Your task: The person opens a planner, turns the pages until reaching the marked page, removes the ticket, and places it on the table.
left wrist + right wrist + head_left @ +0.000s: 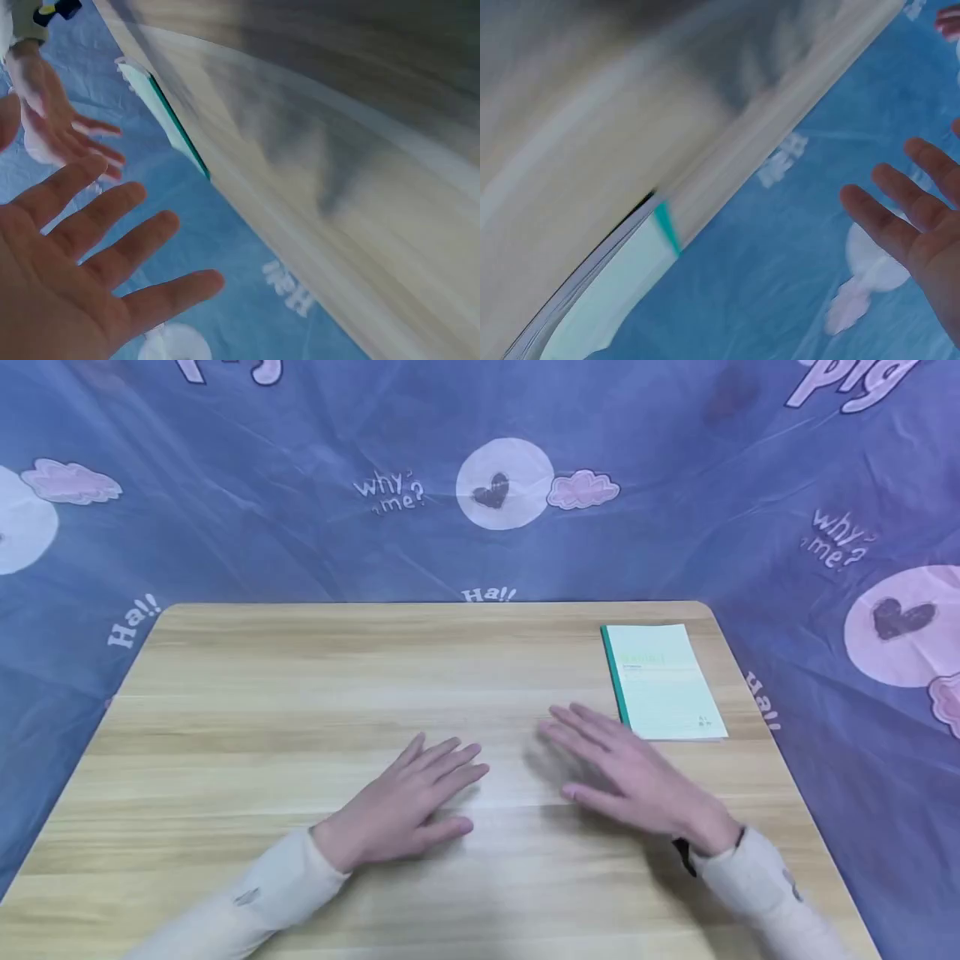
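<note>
A pale green notebook (666, 681) with a darker green spine lies flat at the far right of the wooden table. My left hand (408, 806) is over the middle of the table with its fingers spread and nothing in it. Just left of the notebook's near corner, my right hand (626, 772) has its fingers extended and holds nothing; it looks slightly blurred. In the left wrist view the left hand (82, 262) shows its palm side and spread fingers. The right wrist view has the notebook (615, 285) at lower left, its page edges showing, and the right hand (922, 225) apart from it.
The wooden table (300, 693) has rounded far corners and carries shadows beneath both hands. Behind it and along its sides hangs a blue cloth (300, 527) printed with white circles, pink clouds and lettering.
</note>
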The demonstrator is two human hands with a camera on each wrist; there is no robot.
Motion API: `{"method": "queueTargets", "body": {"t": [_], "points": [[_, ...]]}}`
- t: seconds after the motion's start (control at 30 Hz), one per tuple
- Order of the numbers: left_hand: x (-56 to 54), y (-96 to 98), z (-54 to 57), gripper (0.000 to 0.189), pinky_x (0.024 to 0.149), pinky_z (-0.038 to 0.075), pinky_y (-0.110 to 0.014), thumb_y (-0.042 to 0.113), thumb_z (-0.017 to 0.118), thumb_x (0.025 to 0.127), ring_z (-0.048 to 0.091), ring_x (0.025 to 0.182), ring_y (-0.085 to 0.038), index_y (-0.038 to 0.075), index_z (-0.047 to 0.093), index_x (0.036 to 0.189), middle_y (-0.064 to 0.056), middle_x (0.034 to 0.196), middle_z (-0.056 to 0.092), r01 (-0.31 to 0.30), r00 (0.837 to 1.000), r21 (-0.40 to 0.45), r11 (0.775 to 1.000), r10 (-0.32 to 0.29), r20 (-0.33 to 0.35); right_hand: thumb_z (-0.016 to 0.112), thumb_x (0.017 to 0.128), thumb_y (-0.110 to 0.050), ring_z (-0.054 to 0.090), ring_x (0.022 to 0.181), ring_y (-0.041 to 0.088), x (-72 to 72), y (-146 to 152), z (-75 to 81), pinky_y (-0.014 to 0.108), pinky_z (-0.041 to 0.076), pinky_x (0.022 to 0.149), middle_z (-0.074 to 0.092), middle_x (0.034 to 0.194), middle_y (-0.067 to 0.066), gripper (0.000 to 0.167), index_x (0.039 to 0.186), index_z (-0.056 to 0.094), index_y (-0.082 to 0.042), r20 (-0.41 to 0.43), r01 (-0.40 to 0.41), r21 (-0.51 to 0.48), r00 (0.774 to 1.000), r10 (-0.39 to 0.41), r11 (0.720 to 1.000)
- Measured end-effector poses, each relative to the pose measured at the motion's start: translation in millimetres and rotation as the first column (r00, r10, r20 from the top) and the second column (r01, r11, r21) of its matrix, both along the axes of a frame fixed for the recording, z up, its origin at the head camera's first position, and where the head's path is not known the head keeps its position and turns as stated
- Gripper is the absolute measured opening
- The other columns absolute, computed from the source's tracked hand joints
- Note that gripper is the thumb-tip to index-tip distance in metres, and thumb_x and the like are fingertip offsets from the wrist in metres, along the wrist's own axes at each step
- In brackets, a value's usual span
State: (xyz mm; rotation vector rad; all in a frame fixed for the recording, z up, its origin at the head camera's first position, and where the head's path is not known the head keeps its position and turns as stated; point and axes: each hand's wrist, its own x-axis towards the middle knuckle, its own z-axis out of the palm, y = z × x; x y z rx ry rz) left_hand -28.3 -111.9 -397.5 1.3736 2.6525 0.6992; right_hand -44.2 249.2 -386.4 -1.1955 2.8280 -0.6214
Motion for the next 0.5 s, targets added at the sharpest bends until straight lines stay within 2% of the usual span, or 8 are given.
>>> {"method": "queueTargets", "body": {"t": [0.07,0.17,0.23,0.3,0.4,0.5], "points": [[-9.3,18.0,2.2,0.060,0.125,0.026,-0.063,0.044,0.063,0.110,0.041,0.155,-0.038,0.009,0.055,0.159,-0.013,0.167,0.047,0.013,1.000,0.002,1.000,-0.013,0.017,0.071,0.105,-0.036,0.031,0.158,0.043,-15.8,13,1.2,0.067,0.026,0.123,0.031,0.175,0.011,0.074,0.170,0.039,-0.016,0.008,0.031,-0.007,0.999,-0.031,0.999],[-23.6,51.7,3.4,0.057,0.125,0.031,-0.054,0.042,0.060,0.112,0.045,0.152,-0.036,0.007,0.057,0.157,-0.014,0.164,0.050,0.037,0.997,-0.003,0.999,-0.037,0.062,0.070,0.107,-0.031,0.035,0.156,0.044,-42.6,37,2.2,0.069,0.027,0.121,0.039,0.172,0.013,0.068,0.167,0.044,-0.015,0.069,0.117,-0.029,0.991,-0.115,0.993],[-31.7,77.1,2.9,0.055,0.124,0.034,-0.048,0.041,0.058,0.113,0.047,0.151,-0.034,0.007,0.057,0.156,-0.014,0.163,0.052,0.051,0.993,-0.022,0.998,-0.048,0.110,0.068,0.109,-0.030,0.037,0.155,0.045,-62.0,56,1.4,0.069,0.027,0.121,0.043,0.169,0.015,0.063,0.166,0.047,-0.014,0.128,0.197,-0.037,0.973,-0.191,0.980],[-39.0,104.2,1.3,0.053,0.123,0.037,-0.044,0.039,0.056,0.114,0.049,0.150,-0.031,0.006,0.058,0.156,-0.014,0.161,0.054,0.054,0.989,-0.044,0.998,-0.047,0.139,0.065,0.111,-0.031,0.038,0.153,0.046,-80.6,76,1.6,0.070,0.027,0.121,0.046,0.166,0.018,0.059,0.164,0.050,-0.012,0.185,0.287,-0.032,0.943,-0.276,0.957],[-50.7,145.7,-0.6,0.050,0.120,0.041,-0.040,0.036,0.056,0.114,0.054,0.146,-0.028,0.005,0.059,0.154,-0.013,0.157,0.058,0.030,0.994,-0.090,0.996,-0.021,0.104,0.062,0.112,-0.032,0.039,0.151,0.049,-108.7,105,2.8,0.070,0.027,0.120,0.048,0.163,0.023,0.056,0.161,0.051,-0.006,0.233,0.399,0.006,0.891,-0.389,0.917],[-57.0,188.0,-2.2,0.046,0.113,0.048,-0.036,0.033,0.059,0.113,0.063,0.135,-0.027,0.004,0.063,0.148,-0.012,0.148,0.065,-0.008,1.000,-0.130,0.992,0.006,-0.013,0.059,0.113,-0.031,0.041,0.148,0.054,-131.6,129,4.8,0.070,0.030,0.118,0.048,0.160,0.030,0.056,0.159,0.050,0.002,0.225,0.455,0.087,0.858,-0.462,0.886]]}}
